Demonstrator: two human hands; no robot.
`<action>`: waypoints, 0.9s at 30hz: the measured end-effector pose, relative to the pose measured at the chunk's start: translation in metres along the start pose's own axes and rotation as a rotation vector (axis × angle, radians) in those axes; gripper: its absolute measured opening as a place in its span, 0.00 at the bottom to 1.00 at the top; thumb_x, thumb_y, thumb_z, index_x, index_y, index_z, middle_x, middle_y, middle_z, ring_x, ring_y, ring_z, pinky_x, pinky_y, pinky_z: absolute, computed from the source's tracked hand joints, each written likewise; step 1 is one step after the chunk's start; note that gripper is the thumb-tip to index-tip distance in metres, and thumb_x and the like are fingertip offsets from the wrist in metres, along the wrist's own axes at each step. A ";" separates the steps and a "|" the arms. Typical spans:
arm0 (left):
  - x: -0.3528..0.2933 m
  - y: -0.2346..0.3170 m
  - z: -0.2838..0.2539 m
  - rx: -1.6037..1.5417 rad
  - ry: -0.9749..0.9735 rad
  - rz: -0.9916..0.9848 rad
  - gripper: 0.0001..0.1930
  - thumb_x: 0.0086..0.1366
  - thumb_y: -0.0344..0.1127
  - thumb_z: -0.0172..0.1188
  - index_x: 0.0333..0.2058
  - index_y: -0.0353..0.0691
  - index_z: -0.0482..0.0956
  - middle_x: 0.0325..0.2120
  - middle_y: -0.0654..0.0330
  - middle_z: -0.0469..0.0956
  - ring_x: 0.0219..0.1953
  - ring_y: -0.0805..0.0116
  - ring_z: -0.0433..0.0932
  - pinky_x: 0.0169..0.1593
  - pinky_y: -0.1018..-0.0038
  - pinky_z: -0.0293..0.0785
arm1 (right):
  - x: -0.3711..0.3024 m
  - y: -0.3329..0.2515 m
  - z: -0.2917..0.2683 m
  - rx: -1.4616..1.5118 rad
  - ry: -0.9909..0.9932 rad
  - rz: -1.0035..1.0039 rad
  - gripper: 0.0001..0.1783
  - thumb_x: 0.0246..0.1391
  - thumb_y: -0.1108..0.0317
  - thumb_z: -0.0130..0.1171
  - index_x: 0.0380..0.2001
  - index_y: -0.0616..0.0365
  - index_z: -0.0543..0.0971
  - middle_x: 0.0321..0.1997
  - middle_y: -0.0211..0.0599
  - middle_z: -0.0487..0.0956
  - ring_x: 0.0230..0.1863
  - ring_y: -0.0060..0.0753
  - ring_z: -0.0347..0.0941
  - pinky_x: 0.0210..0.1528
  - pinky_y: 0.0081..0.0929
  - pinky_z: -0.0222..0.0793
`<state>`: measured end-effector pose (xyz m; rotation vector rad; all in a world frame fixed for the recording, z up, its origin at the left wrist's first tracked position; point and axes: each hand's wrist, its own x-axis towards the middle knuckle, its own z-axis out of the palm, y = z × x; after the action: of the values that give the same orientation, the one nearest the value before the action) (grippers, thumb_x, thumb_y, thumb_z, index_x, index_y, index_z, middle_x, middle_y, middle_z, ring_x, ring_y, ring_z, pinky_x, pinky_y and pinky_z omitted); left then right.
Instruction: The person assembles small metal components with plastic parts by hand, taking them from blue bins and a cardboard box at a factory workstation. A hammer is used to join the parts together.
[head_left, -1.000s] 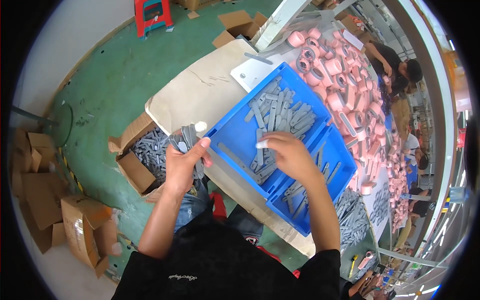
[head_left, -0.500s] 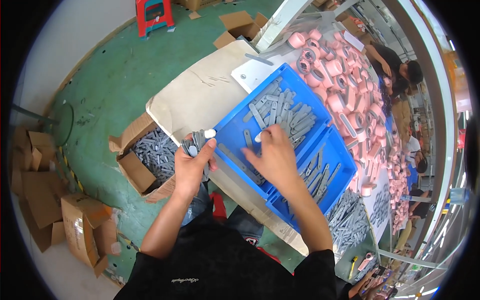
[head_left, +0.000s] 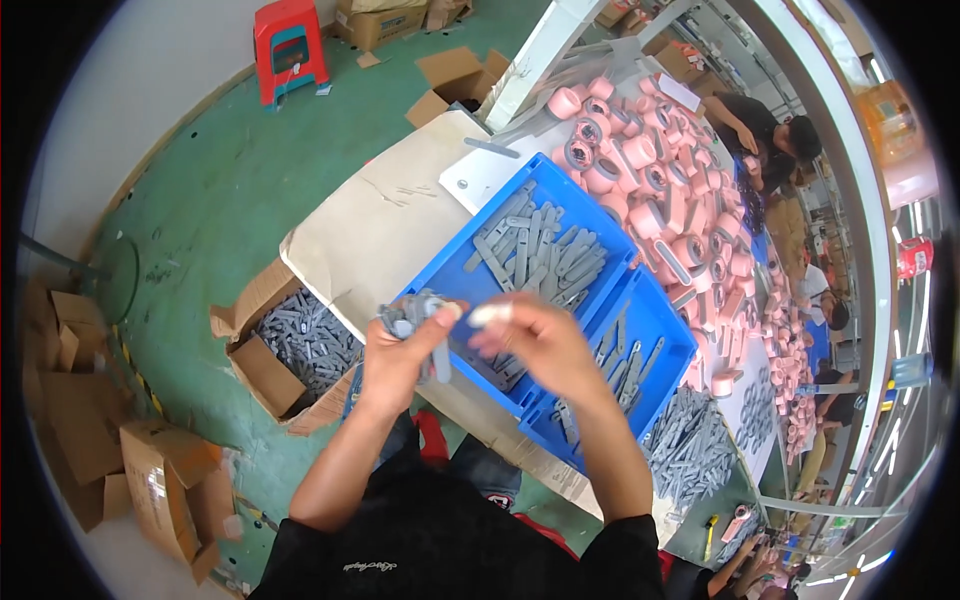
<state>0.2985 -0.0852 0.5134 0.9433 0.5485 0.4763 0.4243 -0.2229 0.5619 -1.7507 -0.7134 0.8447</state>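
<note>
My left hand (head_left: 392, 365) is closed round a bunch of grey plastic strips (head_left: 436, 362), rounded at the ends, held over the near edge of a blue divided tray. My right hand (head_left: 550, 345) is just to its right, above the tray, with a white cover on a fingertip. Motion smears its fingers, so whether they hold anything does not show. The blue tray (head_left: 455, 238) has more grey strips (head_left: 580, 255) heaped in its far compartment. Fewer strips (head_left: 632, 375) lie in the compartment at the right.
An open carton (head_left: 262, 375) full of grey pieces stands left of the table (head_left: 345, 235). Pink housings (head_left: 665, 200) are piled beyond the tray, and loose grey strips (head_left: 692, 445) right of it. A red stool (head_left: 290, 50) stands far left; a person (head_left: 755, 135) sits far right.
My right hand has lifted from the tray's strips and come left and nearer, close to my left hand. My left hand, still gripping its bunch, has shifted slightly right. The whole view has shifted slightly.
</note>
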 end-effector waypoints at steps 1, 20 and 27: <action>0.001 0.002 0.000 -0.073 0.061 -0.016 0.10 0.63 0.39 0.67 0.35 0.38 0.80 0.25 0.62 0.81 0.26 0.77 0.78 0.35 0.79 0.72 | 0.011 0.011 -0.019 -0.247 0.090 -0.096 0.11 0.58 0.76 0.57 0.44 0.64 0.78 0.46 0.43 0.76 0.40 0.38 0.80 0.42 0.29 0.76; 0.007 -0.006 -0.006 -0.161 0.060 -0.155 0.12 0.66 0.41 0.64 0.35 0.38 0.74 0.18 0.62 0.74 0.20 0.68 0.78 0.26 0.72 0.76 | 0.054 0.030 -0.075 -0.909 0.359 -0.331 0.13 0.46 0.73 0.66 0.38 0.58 0.81 0.46 0.39 0.76 0.51 0.48 0.71 0.54 0.41 0.67; 0.007 -0.006 -0.004 -0.127 0.052 -0.145 0.12 0.66 0.40 0.64 0.34 0.38 0.73 0.18 0.61 0.75 0.20 0.68 0.78 0.27 0.72 0.76 | 0.075 0.029 -0.053 -1.176 0.263 -0.468 0.12 0.43 0.72 0.67 0.35 0.55 0.81 0.40 0.35 0.79 0.50 0.44 0.71 0.60 0.41 0.56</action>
<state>0.3017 -0.0816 0.5053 0.7654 0.6220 0.4012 0.5129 -0.2011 0.5317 -2.4473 -1.5326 -0.2416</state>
